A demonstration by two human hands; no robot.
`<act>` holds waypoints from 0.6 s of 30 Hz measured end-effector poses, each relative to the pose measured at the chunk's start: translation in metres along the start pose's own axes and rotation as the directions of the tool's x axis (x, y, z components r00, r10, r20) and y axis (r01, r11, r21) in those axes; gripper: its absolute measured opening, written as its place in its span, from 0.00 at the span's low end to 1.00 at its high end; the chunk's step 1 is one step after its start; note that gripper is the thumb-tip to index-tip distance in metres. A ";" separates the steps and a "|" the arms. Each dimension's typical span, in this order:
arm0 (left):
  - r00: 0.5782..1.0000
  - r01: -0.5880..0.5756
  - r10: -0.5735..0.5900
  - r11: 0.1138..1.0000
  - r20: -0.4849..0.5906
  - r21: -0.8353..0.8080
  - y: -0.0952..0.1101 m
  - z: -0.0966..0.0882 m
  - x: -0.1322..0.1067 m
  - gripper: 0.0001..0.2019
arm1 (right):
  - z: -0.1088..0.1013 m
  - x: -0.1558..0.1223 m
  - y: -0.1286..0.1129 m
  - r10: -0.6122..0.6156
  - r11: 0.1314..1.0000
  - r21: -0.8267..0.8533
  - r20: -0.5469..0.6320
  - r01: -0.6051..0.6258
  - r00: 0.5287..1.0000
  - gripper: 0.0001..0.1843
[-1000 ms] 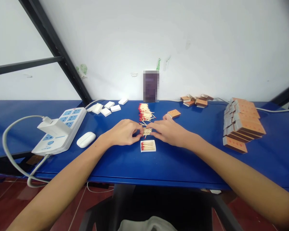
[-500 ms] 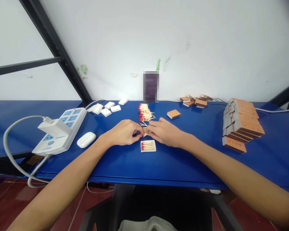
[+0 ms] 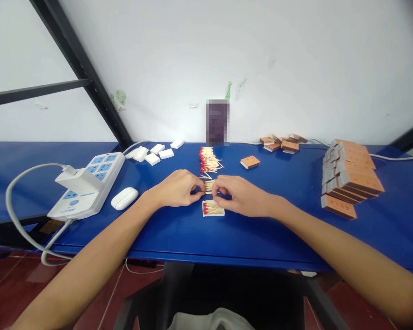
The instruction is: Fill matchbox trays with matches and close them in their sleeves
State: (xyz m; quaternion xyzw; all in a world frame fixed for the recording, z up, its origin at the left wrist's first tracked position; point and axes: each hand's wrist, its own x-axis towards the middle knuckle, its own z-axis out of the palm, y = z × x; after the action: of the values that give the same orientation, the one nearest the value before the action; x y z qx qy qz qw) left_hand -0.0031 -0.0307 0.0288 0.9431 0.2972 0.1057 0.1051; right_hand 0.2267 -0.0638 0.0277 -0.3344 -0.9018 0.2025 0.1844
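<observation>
Rn L hand (image 3: 179, 189) half-curled at red-tipped wooden matches (image 3: 209, 186), R hand (image 3: 244, 196) ditto nr white rectangular tray (image 3: 214, 215); grips unclear.

Both bare arms reach forward and converge at centre. Left forearm (image 3: 99, 252) angled inward; left hand (image 3: 181, 189) back upward, thumb and index finger curved towards each other. Right forearm (image 3: 330, 252) likewise angled; right hand (image 3: 241, 195) slightly nearer the body, fingers curled, thumb bent beneath forefinger. Hands apart, fingertips facing.
</observation>
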 end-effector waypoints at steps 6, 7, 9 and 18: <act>0.999 0.030 -0.030 1.000 0.023 -0.006 0.003 -0.003 -0.001 0.10 | 0.001 0.004 0.017 0.069 0.994 -0.088 0.009 -0.068 0.998 0.06; 0.999 0.031 -0.031 1.000 0.021 -0.004 0.003 -0.004 -0.001 0.10 | 0.001 0.004 0.019 0.071 0.994 -0.086 0.024 -0.069 0.997 0.07; 1.000 0.028 -0.028 1.000 0.013 0.001 0.004 -0.004 -0.001 0.09 | 0.001 0.005 0.021 0.075 0.995 -0.073 0.033 -0.073 0.997 0.07; 0.999 0.019 -0.019 0.999 0.027 -0.026 0.008 0.000 0.000 0.12 | 0.004 0.008 0.023 0.098 0.992 -0.086 0.047 -0.094 0.994 0.06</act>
State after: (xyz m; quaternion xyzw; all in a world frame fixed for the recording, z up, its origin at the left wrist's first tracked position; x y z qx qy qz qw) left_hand 0.0009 -0.0366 0.0312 0.9401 0.3033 0.0959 0.1226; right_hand 0.2314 -0.0432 0.0144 -0.3796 -0.8968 0.1817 0.1369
